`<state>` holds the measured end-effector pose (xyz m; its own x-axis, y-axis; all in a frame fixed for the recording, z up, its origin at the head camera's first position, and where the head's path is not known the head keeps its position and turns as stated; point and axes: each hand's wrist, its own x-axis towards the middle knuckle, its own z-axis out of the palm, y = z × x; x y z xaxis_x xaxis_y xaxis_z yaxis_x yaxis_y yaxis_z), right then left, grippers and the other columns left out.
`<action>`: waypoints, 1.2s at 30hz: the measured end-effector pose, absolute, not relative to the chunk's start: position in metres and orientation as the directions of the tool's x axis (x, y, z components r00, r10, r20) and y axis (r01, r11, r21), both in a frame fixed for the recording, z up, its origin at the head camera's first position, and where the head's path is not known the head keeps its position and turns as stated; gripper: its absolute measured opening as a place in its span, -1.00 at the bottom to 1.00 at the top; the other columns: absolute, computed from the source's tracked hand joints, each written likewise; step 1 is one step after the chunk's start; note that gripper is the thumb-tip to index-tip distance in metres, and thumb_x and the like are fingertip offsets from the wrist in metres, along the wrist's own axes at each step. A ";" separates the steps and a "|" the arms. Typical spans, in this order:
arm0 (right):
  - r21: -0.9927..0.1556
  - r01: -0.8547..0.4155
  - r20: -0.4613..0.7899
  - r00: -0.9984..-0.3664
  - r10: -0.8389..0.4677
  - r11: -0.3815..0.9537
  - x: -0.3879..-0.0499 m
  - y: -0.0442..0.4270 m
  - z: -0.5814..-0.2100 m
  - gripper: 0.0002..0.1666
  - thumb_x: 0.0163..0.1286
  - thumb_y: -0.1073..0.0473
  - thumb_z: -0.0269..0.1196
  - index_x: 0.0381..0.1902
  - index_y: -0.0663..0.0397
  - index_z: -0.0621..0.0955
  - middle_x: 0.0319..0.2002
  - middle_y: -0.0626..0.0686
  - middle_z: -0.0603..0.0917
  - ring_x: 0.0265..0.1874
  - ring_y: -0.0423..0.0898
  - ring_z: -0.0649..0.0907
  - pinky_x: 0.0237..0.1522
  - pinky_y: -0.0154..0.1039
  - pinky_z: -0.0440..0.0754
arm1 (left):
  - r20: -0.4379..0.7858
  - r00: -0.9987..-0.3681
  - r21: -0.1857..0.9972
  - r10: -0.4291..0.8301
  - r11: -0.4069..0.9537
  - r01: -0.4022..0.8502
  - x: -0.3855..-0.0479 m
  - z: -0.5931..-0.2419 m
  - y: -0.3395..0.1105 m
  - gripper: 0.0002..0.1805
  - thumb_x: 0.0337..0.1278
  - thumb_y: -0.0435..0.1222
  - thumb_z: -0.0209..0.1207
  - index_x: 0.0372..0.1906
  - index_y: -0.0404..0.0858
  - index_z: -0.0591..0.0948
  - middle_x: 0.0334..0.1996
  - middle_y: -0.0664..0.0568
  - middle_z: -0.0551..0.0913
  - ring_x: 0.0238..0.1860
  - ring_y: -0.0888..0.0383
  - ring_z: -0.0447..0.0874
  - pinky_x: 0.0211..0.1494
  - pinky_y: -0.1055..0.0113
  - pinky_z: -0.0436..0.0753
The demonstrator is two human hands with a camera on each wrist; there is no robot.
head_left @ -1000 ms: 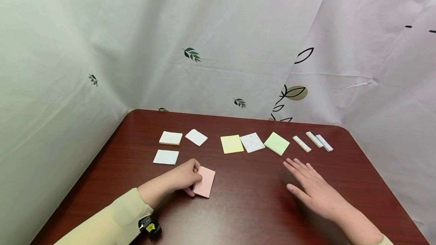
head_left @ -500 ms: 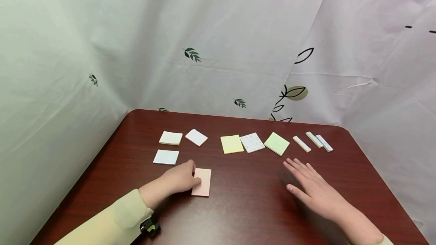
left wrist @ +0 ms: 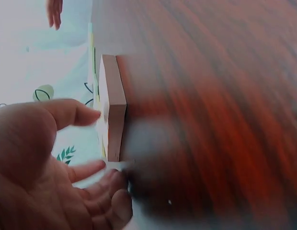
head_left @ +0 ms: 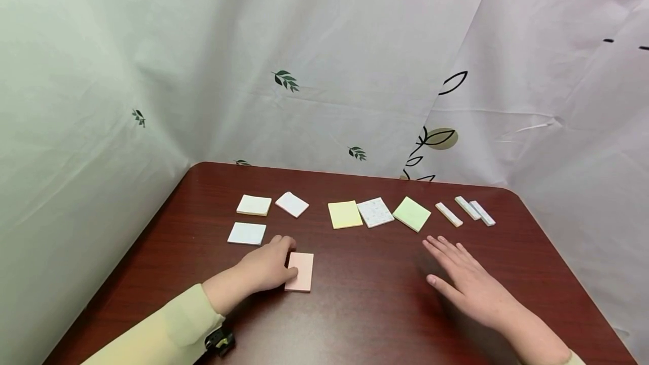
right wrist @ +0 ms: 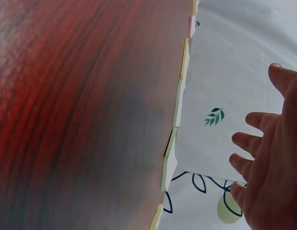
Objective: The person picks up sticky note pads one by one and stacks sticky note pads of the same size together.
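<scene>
A pink sticky note pad (head_left: 302, 272) lies flat on the table in front of my left hand (head_left: 266, 263). In the head view the thumb of that hand overlaps the pad's left part. The left wrist view has the thumb tip at the top face of the pad (left wrist: 117, 108), while the other fingers stand relaxed and apart from its edge. Whether the thumb presses cannot be told. My right hand (head_left: 469, 286) is held over the right side of the table, fingers straight and thumb spread, holding nothing. Nearest to it is a green sticky note pad (head_left: 412, 214).
At the back left lie white pads (head_left: 254, 205), one of them (head_left: 247, 234) nearer the left hand. A yellow pad (head_left: 345, 214) and a patterned white pad (head_left: 376, 212) are left of the green one. Several narrow pads (head_left: 449, 214) lie right. A fabric sheet (head_left: 324, 72) stands behind the table (head_left: 365, 297).
The pink pad has turned straighter and come down flat a little to the left. My left fingers have loosened away from its edge. The right hand has stayed in place.
</scene>
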<state>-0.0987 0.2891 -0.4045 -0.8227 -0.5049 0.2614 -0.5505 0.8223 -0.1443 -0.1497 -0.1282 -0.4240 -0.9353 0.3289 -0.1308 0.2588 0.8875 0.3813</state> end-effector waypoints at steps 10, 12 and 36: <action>-0.140 -0.547 0.259 -0.825 -0.503 0.825 -0.099 0.290 -0.405 -0.18 0.45 -0.07 0.22 0.56 -0.10 0.18 0.48 0.04 0.29 0.53 -0.19 0.02 0.44 -0.43 -0.31 | -0.070 -0.765 0.250 0.640 0.754 0.607 -0.147 -0.421 -0.139 -0.17 -0.11 0.07 0.45 0.27 -0.25 0.48 0.17 -0.01 0.50 0.14 0.00 0.47 0.14 0.05 0.52; -0.137 -0.547 0.260 -0.825 -0.503 0.826 -0.099 0.290 -0.405 -0.18 0.44 -0.07 0.22 0.55 -0.07 0.20 0.48 0.04 0.29 0.53 -0.18 0.03 0.44 -0.43 -0.31 | -0.066 -0.759 0.231 0.648 0.750 0.620 -0.146 -0.420 -0.139 -0.17 -0.13 0.05 0.46 0.27 -0.25 0.47 0.17 -0.01 0.51 0.15 -0.01 0.47 0.16 0.04 0.51; -0.145 -0.530 0.242 -0.838 -0.490 0.836 -0.103 0.292 -0.407 -0.21 0.47 -0.12 0.18 0.54 -0.05 0.22 0.47 0.07 0.30 0.52 -0.03 0.13 0.43 -0.44 -0.33 | -0.036 -0.778 0.156 0.627 0.773 0.615 -0.147 -0.423 -0.129 -0.21 -0.04 0.07 0.42 0.27 -0.24 0.48 0.15 -0.02 0.51 0.13 0.00 0.48 0.15 0.05 0.50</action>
<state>-0.1030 0.2922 -0.4067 -0.8377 -0.4896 0.2419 -0.5300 0.8356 -0.1445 -0.1471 -0.1285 -0.4234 -0.7782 0.6270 -0.0364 0.6152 0.7727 0.1565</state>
